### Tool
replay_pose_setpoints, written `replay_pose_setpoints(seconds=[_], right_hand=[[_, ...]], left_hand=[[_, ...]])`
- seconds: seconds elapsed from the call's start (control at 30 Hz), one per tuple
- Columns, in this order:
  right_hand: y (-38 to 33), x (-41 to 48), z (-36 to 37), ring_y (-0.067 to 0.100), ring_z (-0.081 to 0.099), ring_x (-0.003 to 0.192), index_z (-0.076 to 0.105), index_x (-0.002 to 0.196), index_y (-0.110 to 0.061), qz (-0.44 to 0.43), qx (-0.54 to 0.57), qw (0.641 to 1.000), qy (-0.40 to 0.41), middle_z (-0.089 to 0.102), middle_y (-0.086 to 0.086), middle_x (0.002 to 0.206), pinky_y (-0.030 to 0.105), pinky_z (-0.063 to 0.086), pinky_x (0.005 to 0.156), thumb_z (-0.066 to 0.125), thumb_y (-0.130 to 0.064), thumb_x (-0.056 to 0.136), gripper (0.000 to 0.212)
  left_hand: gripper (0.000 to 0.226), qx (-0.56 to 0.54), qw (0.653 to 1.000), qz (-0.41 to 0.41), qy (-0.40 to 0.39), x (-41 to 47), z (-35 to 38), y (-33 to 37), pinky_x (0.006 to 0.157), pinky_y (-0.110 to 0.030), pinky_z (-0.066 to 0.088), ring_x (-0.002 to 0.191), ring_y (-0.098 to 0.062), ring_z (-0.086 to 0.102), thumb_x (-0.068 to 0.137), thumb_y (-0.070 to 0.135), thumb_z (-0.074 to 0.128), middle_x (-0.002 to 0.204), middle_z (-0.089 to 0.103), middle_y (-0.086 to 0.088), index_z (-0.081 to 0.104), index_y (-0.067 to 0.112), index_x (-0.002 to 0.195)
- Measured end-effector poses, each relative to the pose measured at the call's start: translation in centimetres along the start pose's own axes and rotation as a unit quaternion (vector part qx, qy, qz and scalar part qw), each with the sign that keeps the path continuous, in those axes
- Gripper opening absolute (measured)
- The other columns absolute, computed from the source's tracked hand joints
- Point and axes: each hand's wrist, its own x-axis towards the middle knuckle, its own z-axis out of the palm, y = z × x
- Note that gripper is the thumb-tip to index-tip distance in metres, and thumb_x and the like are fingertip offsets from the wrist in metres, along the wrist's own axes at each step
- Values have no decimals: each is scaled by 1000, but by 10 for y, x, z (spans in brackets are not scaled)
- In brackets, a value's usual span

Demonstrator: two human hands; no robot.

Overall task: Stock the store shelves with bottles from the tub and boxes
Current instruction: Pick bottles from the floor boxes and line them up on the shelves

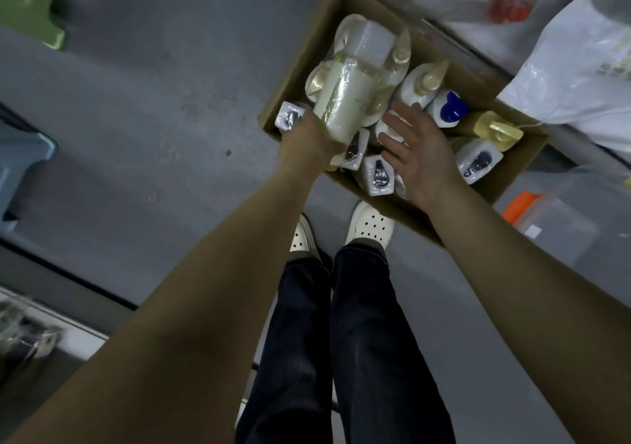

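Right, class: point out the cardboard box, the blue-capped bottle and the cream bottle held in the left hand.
cardboard box [300,68]: head view, on its bare left wall.
blue-capped bottle [450,109]: head view, on the blue cap.
cream bottle [345,102]: head view, on the wrapped body above the left hand [307,140].

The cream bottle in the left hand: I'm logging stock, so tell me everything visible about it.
The cream bottle is a tall, pale yellowish-white plastic container sealed in clear, glossy shrink wrap. It is lifted above the cardboard box, lying tilted with its base toward the camera. The left hand grips its lower end; the open right hand is apart from it. Its cap is not clearly visible, and no label can be read.
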Motion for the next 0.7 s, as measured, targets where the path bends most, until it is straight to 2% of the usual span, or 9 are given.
replay_pose_setpoints(seconds=[0.13, 0.2, 0.3, 0.37, 0.43, 0.5, 0.57, 0.63, 0.7], right_hand=[[-1, 3, 0, 17, 55, 123, 54, 134, -28, 6, -15, 1000, 10, 58, -5, 133, 33, 42, 104, 49, -42, 99, 38], [-1, 5, -1, 17, 53, 125, 51, 137, -27, 8, -33, 999, 8, 56, -4, 135, 34, 40, 106, 48, -42, 99, 41], [1, 9, 2, 15, 52, 121, 49, 135, -26, 16, -68, 998, 1, 51, -2, 142, 35, 39, 106, 47, -41, 100, 38], [3, 14, 2, 14, 51, 120, 50, 127, -28, 24, -103, 994, -7, 53, -4, 138, 31, 40, 100, 47, -40, 100, 30], [5, 19, 4, 9, 55, 112, 51, 116, -27, 34, -117, 992, -25, 59, -9, 118, 24, 46, 88, 47, -41, 100, 22], [6, 21, 5, 3, 64, 97, 57, 110, -25, 47, -119, 991, -48, 65, -10, 106, 21, 52, 75, 47, -41, 100, 22], [10, 24, 4, 11, 65, 105, 56, 124, -22, 53, -128, 989, -57, 65, 0, 120, 30, 54, 88, 50, -44, 98, 35], [13, 24, 4, 19, 62, 114, 51, 135, -21, 68, -120, 989, -60, 63, 4, 128, 42, 48, 101, 55, -49, 94, 50], [16, 25, 3, 21, 62, 117, 52, 134, -22, 82, -84, 991, -66, 65, 4, 127, 47, 46, 104, 60, -54, 88, 57]], left_hand=[[60, -34, 999, 13, -39, -1, -12, -10, 92, -41, 49, 105, -26, 57, 79, 41, 75, 114, 59, -5, 49, 11, 124], [58, -84, 994, 21, -65, -4, -10, -18, 90, -38, 49, 101, -23, 56, 80, 38, 76, 109, 57, -2, 50, 9, 123], [60, -196, 973, 12, -120, -10, -3, -30, 91, -31, 49, 106, -19, 59, 81, 26, 77, 119, 61, -2, 51, 8, 132], [59, -246, 956, 8, -161, -13, 2, -37, 95, -31, 49, 108, -18, 61, 82, 25, 76, 126, 63, -3, 53, 10, 134], [55, -278, 938, 3, -205, -17, 7, -43, 95, -33, 51, 108, -17, 64, 84, 28, 74, 125, 65, -5, 55, 12, 133], [47, -308, 921, 1, -239, -24, 9, -46, 82, -22, 55, 101, -12, 67, 89, 26, 68, 121, 67, -4, 56, 10, 132], [43, -331, 907, 10, -260, -30, 10, -48, 73, -15, 54, 97, -8, 68, 92, 21, 64, 118, 67, -3, 55, 9, 132], [45, -340, 897, 26, -281, -32, 9, -49, 82, -19, 54, 105, -12, 66, 92, 19, 63, 123, 66, -4, 53, 9, 135], [50, -332, 891, 38, -306, -31, 6, -47, 97, -28, 51, 113, -15, 64, 91, 25, 65, 126, 65, -4, 51, 11, 137]])
